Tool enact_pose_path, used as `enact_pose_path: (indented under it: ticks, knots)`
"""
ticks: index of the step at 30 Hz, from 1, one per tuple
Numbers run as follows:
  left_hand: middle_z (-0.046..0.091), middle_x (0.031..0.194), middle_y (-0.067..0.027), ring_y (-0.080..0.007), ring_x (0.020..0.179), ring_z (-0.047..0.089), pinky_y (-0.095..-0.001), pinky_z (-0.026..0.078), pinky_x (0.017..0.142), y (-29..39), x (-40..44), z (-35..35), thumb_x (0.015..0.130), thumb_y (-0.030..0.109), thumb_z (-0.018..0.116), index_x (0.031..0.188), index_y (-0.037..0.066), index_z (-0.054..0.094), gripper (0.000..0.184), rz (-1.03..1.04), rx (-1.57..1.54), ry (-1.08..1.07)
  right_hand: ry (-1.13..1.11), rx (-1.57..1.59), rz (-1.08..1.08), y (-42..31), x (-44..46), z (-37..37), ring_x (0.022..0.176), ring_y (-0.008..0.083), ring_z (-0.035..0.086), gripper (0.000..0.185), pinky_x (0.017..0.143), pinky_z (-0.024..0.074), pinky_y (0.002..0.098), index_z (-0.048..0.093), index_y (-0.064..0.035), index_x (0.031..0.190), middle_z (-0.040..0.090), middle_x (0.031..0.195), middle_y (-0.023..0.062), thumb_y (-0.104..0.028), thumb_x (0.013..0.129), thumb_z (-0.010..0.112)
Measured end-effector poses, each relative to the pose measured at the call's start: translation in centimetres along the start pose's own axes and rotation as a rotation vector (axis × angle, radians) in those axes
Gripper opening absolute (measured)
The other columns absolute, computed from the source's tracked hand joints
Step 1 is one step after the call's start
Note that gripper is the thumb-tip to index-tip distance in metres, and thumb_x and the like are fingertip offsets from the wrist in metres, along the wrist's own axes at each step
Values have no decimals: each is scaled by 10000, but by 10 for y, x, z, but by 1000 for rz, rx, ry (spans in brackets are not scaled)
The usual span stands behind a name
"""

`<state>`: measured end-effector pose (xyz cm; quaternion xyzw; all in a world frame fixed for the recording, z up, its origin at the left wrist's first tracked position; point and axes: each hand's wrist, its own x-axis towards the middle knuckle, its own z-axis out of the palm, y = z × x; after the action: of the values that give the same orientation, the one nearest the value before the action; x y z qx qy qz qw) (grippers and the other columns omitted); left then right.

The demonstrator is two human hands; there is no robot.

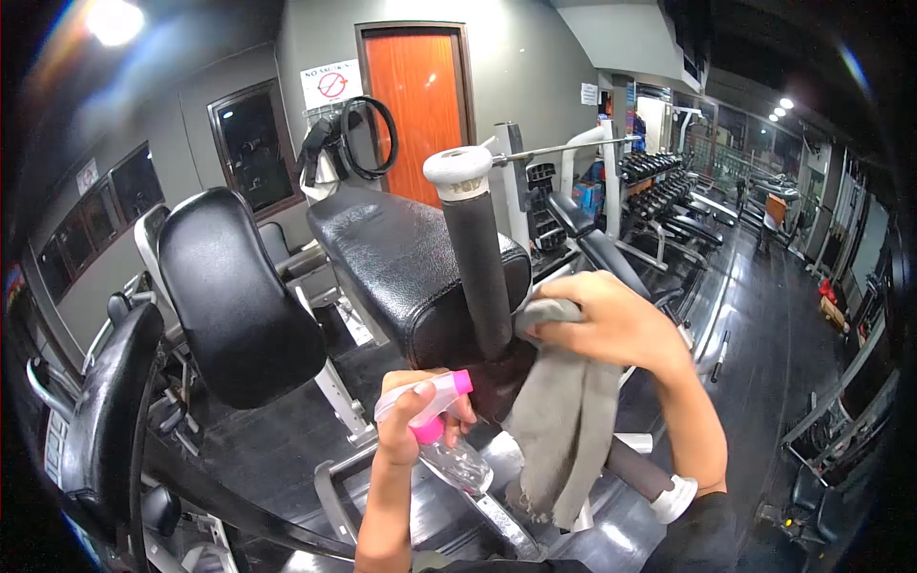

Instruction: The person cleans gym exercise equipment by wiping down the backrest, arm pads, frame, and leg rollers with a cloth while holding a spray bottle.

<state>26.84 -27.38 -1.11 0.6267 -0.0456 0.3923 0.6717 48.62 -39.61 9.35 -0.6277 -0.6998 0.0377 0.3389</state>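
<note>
A: What do we have in the head view?

B: A left hand (395,441) grips a spray bottle (458,465) by the neck, just below the foam roller (478,277) — and a right hand (611,320) clasps a grey cloth (564,420) just right of the roller. Whether cloth meets foam, we cannot tell.

A: How would we expect them to handle?

B: The bottle looks light, smooth, perhaps slippery; we would hold it under the pink nozzle (463,381). The cloth seems soft and limp, best bunched in the palm.

A: Materials?

B: We see clear plastic, fuzzy fabric with a ragged hem, and matt foam under a scuffed white end cap (457,172). Behind the roller — a blocky, grained black bench pad (382,258).
</note>
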Motion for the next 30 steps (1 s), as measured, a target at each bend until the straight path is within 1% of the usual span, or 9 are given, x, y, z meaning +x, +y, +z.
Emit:
enact_pose_path:
  ticks: [3, 5, 11, 13, 16, 23, 24, 27, 30]
  knots:
    - [641, 677, -191, -197, 426, 565, -290, 478, 447, -1, -2, 0, 878, 399, 496, 726, -114, 642, 555, -20, -21, 16, 57, -163, 56, 4, 10, 7, 817, 265, 687, 244, 755, 515, 346, 695, -7, 986, 697, 842, 138, -84, 755, 703]
    - [641, 678, -192, -201, 422, 564, -293, 478, 443, -1, -1, 0, 874, 400, 499, 724, -112, 642, 553, -24, -37, 22, 81, -158, 2, 7, 7, 8, 817, 277, 683, 254, 758, 514, 350, 697, -15, 1005, 700, 859, 141, -83, 761, 706]
    - [632, 666, -197, -205, 426, 568, -290, 473, 438, -5, -1, 0, 871, 394, 497, 725, -102, 637, 536, -31, -79, 69, -96, 197, -259, 24, -29, -12, 894, 225, 665, 260, 853, 498, 319, 701, -12, 1027, 697, 950, 95, -36, 768, 708]
    - [632, 671, -192, -201, 430, 566, -290, 475, 451, -4, -2, 1, 876, 387, 497, 745, -102, 634, 525, -39, -57, 77, -78, 211, -219, 23, -41, -3, 907, 172, 644, 243, 863, 488, 299, 697, -11, 1031, 693, 980, 55, -3, 788, 690]
    - [632, 685, -181, -192, 441, 564, -286, 479, 477, -2, -5, 7, 886, 375, 497, 789, -101, 624, 502, -25, 9, 106, 135, 432, 84, 43, -34, 27, 895, 88, 589, 223, 837, 473, 258, 677, -24, 1078, 673, 962, 8, -68, 860, 672]
    - [640, 767, -172, -177, 524, 594, -270, 481, 502, 1, -24, 29, 909, 339, 512, 834, -87, 605, 443, 19, 85, 180, 336, 1016, 240, 65, -41, 79, 952, 111, 610, 242, 867, 463, 277, 668, 2, 1114, 684, 1011, 20, -118, 906, 636]
    - [640, 774, -176, -183, 548, 604, -275, 487, 510, 3, -26, 33, 910, 333, 512, 831, -87, 603, 437, 23, 90, 191, 405, 1022, 276, 58, -50, 82, 989, 124, 615, 247, 906, 464, 278, 663, 16, 1110, 685, 1038, 37, -29, 879, 588]
    - [633, 778, -174, -202, 601, 622, -287, 498, 537, 3, -25, 40, 916, 310, 505, 837, -88, 610, 419, 55, 88, 188, 362, 741, 131, 59, -72, 86, 906, 137, 627, 196, 822, 499, 291, 657, 6, 1047, 672, 964, 26, -69, 870, 620]
    - [602, 790, -150, -208, 602, 620, -287, 495, 553, 0, -25, 49, 938, 287, 488, 919, -101, 604, 406, 149, 129, 300, 302, 808, 133, 52, -96, 75, 959, 138, 627, 284, 883, 483, 279, 652, 27, 1083, 679, 1015, 48, 16, 827, 529]
